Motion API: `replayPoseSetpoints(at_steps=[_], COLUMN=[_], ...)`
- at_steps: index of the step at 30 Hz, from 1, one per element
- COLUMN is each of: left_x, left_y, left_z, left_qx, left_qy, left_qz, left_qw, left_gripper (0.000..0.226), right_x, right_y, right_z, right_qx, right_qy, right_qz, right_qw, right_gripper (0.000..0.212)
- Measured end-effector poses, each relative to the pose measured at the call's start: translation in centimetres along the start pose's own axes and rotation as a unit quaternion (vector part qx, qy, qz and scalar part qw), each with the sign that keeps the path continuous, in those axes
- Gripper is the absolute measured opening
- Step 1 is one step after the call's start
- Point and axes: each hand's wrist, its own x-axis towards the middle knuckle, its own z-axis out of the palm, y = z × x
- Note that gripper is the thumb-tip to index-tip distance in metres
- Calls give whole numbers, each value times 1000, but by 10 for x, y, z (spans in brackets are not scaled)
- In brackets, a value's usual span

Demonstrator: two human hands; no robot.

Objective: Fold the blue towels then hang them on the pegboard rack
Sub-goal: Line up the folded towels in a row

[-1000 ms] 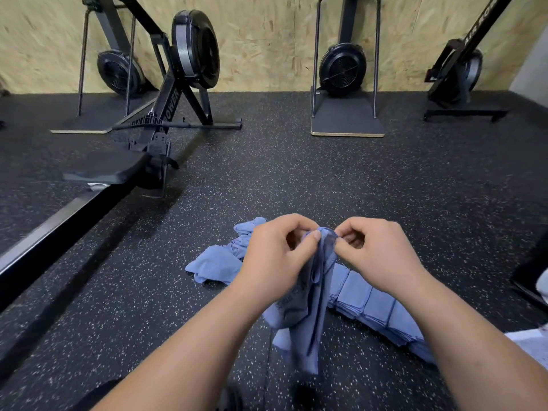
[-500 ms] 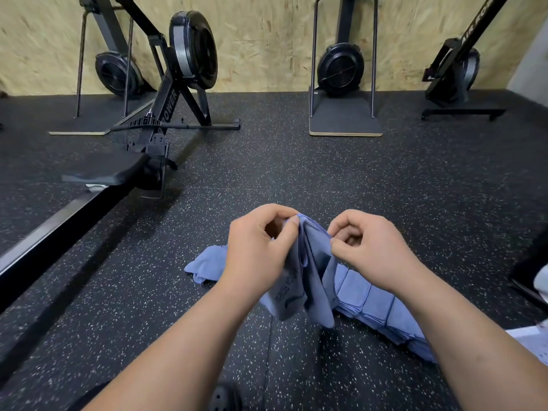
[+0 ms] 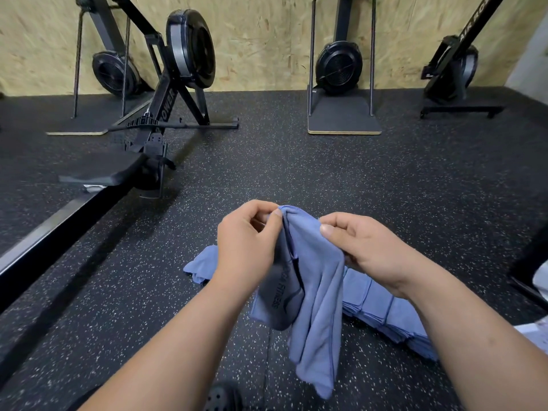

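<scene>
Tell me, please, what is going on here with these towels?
A person is holding one blue towel up off the rubber floor. The left hand and the right hand each pinch its top edge, so it hangs bunched and not yet folded. A row of folded towels lies on the floor under the right forearm, and a crumpled towel lies behind the left hand.

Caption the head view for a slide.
A blue towel hangs pinched by the left hand and right hand, folded towels behind.
</scene>
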Motion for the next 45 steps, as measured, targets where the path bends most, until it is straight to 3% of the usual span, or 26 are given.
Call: replayPoseSetpoints(at_steps=[3,7,14,20,22,26,28,30,33,38,45], left_x=[0,-4,0,17,18,2,-9,-16,-16,-12,-11], left_y=[1,4,9,-6,-11,-12,-12,-14,-15,-18,-17], left_z=[-2,-2,-10,-23,-20,0,12,22,24,18,17], left_qx=[11,20,11,17,16,37,36,59,97,32,84], left_qy=[18,33,114,212,167,-20,-136,-204,-224,-318,-247], left_qz=[-1,20,25,-33,-48,18,52,62,53,21,38], left_qw=[1000,999,993,977,985,999,989,975,968,947,965], left_gripper=[11,14,10,7,11,39,47,41,22,17,8], right_x=[0,2,1,-1,-2,-4,-3,-2,0,-3,-4], right_y=[3,12,13,17,15,6,5,6,7,7,8], right_z=[-6,-14,-30,-46,-45,-26,-13,-6,-8,-14,-22], right_qx=[-103,-282,-367,-449,-452,-364,-342,-334,-325,-286,-303], right_qy=[-26,-12,67,194,217,163,124,100,98,77,48], right_qz=[-39,-46,-36,-26,-51,-93,-109,-121,-118,-108,-70], right_qw=[994,958,927,872,864,912,925,929,933,949,949], right_gripper=[10,6,12,13,12,9,7,6,7,7,9])
